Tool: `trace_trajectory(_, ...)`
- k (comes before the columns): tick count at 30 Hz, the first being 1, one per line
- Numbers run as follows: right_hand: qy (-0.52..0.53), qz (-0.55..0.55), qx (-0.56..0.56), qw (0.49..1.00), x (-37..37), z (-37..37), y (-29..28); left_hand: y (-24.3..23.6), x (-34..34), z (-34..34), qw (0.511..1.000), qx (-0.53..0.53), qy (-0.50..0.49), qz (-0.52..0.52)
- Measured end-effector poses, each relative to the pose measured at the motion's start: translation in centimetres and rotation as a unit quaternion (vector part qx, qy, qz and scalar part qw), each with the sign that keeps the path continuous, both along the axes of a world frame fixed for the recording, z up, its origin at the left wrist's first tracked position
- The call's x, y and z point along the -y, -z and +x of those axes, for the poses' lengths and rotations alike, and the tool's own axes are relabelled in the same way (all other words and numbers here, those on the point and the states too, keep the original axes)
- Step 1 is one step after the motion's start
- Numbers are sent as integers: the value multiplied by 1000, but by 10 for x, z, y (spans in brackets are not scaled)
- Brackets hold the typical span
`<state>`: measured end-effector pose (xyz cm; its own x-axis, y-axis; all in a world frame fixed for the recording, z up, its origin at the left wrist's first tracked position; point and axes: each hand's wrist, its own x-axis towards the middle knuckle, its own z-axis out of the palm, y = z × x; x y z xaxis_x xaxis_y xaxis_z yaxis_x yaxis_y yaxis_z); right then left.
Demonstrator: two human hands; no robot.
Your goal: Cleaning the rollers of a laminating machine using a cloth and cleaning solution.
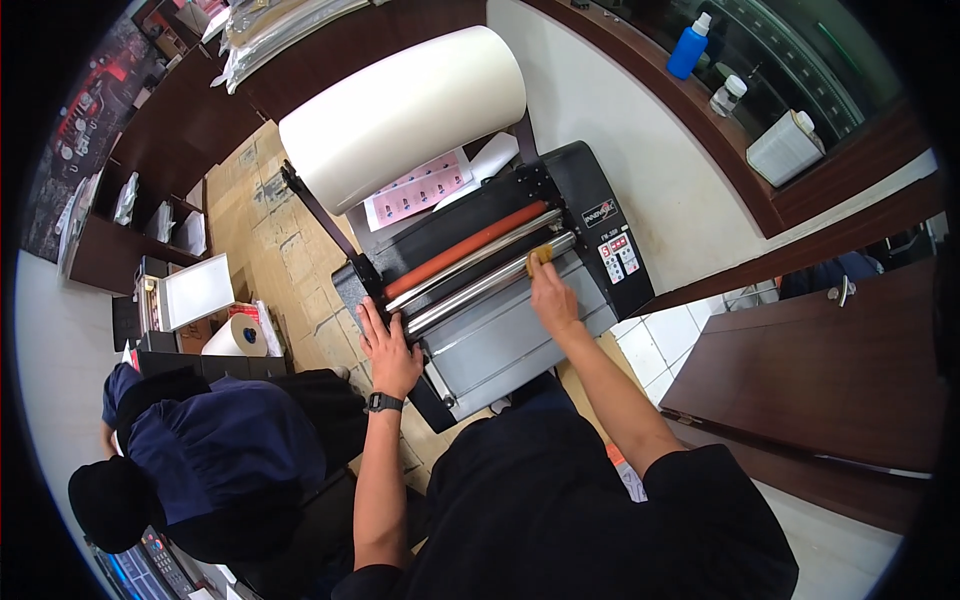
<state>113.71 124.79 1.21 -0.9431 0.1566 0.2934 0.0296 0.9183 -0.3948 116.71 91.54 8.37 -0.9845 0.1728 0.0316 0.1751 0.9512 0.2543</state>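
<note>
A black and grey roll laminator (pixel 500 345) stands before me, with an orange-red roller (pixel 470 245) and shiny metal rollers (pixel 480 293) across it. My right hand (pixel 555 300) pinches a small yellow-brown sponge (pixel 538 260) against the front metal roller, near its right end. The fingers hide part of the sponge. At the roller's left end, my left hand (pixel 392 358) rests on the machine's side with fingers stretched out, holding nothing. Above the machine hangs a large white roll (pixel 405 115), and pink printed sheets (pixel 420 192) lie beneath it.
A person in dark blue (pixel 235 440) bends over at the left. On the right ledge stand a blue spray bottle (pixel 689 48), a small clear bottle (pixel 728 95) and a white can (pixel 785 150). A brown door (pixel 810 370) is at right; another roll (pixel 236 337) sits at left.
</note>
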Motion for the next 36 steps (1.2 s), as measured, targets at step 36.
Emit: trace_trajectory(36,-357,-85,-57,929,194,34,1,30,4,19,954,-146,-52,256)
